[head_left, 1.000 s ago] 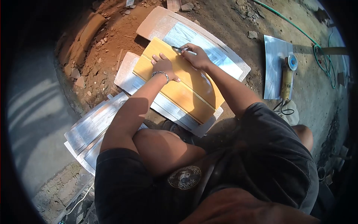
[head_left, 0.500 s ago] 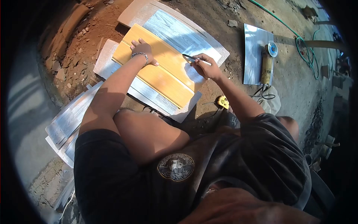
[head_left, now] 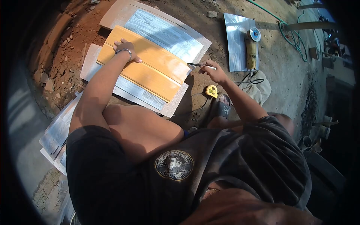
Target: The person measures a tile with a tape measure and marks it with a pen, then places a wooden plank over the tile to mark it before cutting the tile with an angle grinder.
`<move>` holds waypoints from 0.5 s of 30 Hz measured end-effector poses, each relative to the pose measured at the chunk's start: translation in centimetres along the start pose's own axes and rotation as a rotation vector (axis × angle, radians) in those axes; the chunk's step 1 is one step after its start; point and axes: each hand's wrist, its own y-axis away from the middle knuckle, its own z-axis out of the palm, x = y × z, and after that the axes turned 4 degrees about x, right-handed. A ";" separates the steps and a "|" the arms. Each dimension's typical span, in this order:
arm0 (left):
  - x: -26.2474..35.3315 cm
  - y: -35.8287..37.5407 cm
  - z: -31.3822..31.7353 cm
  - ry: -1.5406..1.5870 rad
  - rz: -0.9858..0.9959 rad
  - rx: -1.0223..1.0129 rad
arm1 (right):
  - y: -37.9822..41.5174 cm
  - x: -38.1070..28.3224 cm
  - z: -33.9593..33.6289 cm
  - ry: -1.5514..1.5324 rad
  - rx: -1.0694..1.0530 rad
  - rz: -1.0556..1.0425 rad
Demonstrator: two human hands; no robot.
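Note:
A yellow-orange grooved panel [head_left: 150,48] lies flat on top of wood-look grey tiles [head_left: 163,32]. My left hand [head_left: 126,50], with a bracelet at the wrist, rests on the panel's left part, fingers spread. A pen [head_left: 202,65] with a dark front and a white back end is pinched in my right hand [head_left: 213,71]. Its tip is at the panel's right corner; whether it touches is too small to tell. Just below my right hand, a yellow tape measure [head_left: 211,91] sits on the ground by my sandalled foot.
An angle grinder [head_left: 252,48] lies on a grey sheet [head_left: 236,45] to the right, its cord trailing over a pale cloth [head_left: 260,88]. A green hose [head_left: 296,41] coils beyond. More tiles [head_left: 58,125] are stacked at left, near reddish soil and rubble [head_left: 56,67].
My right hand has moved the pen rightward along the panel's far edge to its right corner. My left hand stays on the panel. The whole view has shifted, showing my foot.

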 end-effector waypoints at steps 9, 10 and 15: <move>-0.2 0.1 0.1 -0.011 0.021 0.016 | 6.1 -7.6 -3.7 0.114 0.157 -0.035; -0.2 0.6 -0.3 -0.031 0.048 0.002 | 7.1 -9.3 -4.2 0.127 0.166 -0.043; -1.1 0.2 0.9 0.023 0.040 0.076 | 12.3 -17.8 -8.8 0.583 0.294 -0.071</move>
